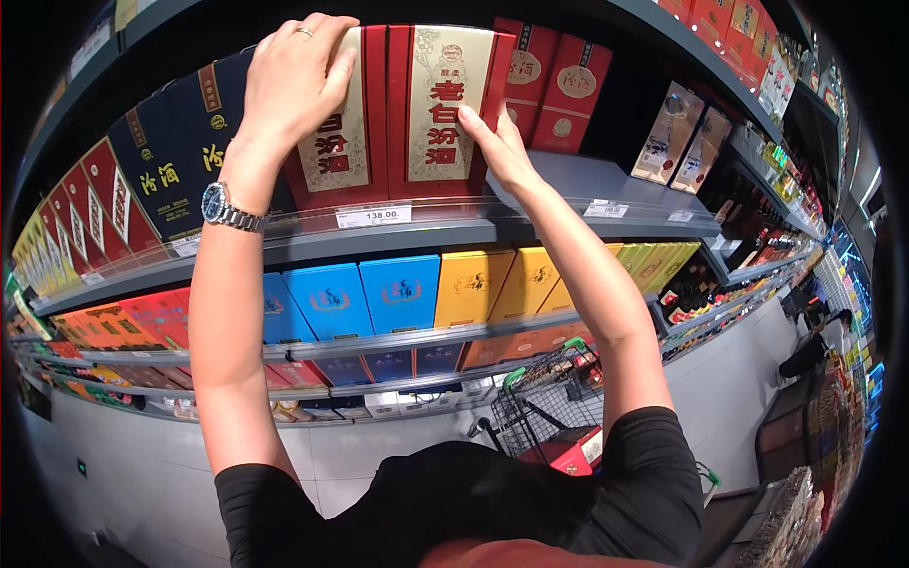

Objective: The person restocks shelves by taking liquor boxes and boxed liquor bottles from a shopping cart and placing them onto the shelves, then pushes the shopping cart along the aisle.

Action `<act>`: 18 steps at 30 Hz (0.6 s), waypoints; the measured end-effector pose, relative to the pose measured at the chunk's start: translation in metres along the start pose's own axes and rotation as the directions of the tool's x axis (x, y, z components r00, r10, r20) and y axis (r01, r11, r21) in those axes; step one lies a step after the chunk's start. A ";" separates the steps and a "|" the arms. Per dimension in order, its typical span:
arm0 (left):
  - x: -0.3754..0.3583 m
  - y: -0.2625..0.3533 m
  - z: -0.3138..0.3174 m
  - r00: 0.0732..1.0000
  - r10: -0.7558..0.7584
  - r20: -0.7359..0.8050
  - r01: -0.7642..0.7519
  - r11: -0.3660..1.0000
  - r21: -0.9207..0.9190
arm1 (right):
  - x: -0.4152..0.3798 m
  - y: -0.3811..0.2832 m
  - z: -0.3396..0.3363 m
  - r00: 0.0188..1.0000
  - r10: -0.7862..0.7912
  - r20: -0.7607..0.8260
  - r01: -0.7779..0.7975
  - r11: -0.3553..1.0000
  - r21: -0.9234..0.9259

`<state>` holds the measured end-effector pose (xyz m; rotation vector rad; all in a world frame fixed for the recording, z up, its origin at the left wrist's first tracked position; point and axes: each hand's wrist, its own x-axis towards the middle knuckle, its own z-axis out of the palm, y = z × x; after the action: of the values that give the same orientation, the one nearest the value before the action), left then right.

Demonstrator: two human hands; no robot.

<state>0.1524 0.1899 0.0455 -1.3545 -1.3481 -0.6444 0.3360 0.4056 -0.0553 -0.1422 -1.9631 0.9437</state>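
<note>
Two red liquor boxes with cream fronts stand side by side on the upper shelf. My left hand (298, 83), with a ring and a wristwatch (227, 208), is bent over the top and left part of the left liquor box (339, 156). Its thumb lies against the cream front; some fingertips are hidden behind the upper edge. On the right liquor box (443, 114), my right hand (500, 150) grips the right side. The right thumb presses the front panel, and the other fingers are out of sight behind the edge.
Dark blue boxes (204, 142) stand to the left and red boxes (568, 90) to the right. A price rail (374, 216) runs along the shelf front. Below are blue boxes (400, 293) and yellow boxes (471, 284). A shopping cart (544, 393) stands beneath my right arm.
</note>
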 end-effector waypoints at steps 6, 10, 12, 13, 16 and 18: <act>0.004 0.002 -0.006 0.999 0.004 0.035 -0.003 0.999 -0.053 | -0.013 -0.004 -0.004 0.997 0.021 0.077 -0.017 0.999 -0.050; -0.001 0.019 -0.019 0.999 -0.046 0.025 0.048 0.994 -0.101 | -0.032 0.003 -0.003 0.997 -0.067 -0.048 0.052 0.962 -0.269; -0.008 0.030 -0.026 0.999 0.004 -0.054 -0.011 0.991 -0.137 | -0.051 0.000 -0.007 0.970 -0.164 -0.177 0.107 0.950 -0.292; -0.012 0.021 -0.017 0.995 0.056 -0.081 -0.059 0.998 -0.025 | -0.063 -0.012 -0.007 0.958 -0.140 -0.251 0.098 0.980 -0.171; -0.034 0.027 -0.014 0.993 0.046 -0.108 -0.052 0.997 -0.060 | -0.113 -0.012 -0.021 0.922 -0.179 -0.343 0.144 0.981 -0.127; -0.061 0.055 -0.025 0.984 -0.011 -0.176 -0.031 0.972 -0.231 | -0.158 -0.005 -0.034 0.869 -0.298 -0.396 0.196 0.940 -0.278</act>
<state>0.1980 0.1570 -0.0192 -1.4518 -1.1494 -0.9169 0.4532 0.3508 -0.1516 -0.2052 -1.6168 0.4619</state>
